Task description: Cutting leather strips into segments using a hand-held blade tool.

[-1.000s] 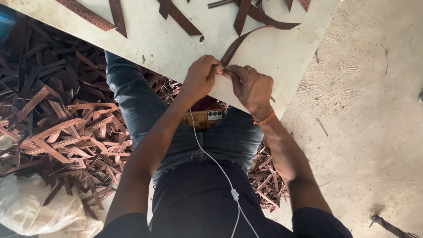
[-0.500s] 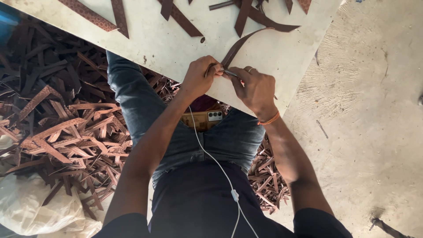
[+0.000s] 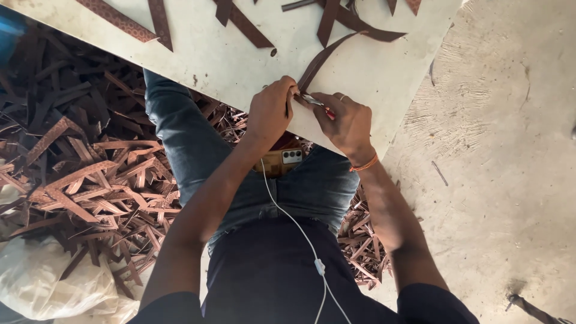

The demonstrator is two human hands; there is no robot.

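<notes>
Head cam: we're pinching the brown leather strip (image 3: 318,63) end at the white surface (image 3: 240,66) edge w/ left hand (image 3: 271,112) fingers closed, right hand (image 3: 345,123) gripping a small metal tool (image 3: 313,99) — best keeping strip taut & cut close to the pinch.

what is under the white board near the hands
Under the white board lie the person's jeans-clad legs, a phone and brown strip offcuts; the board hides anything farther under.
</notes>
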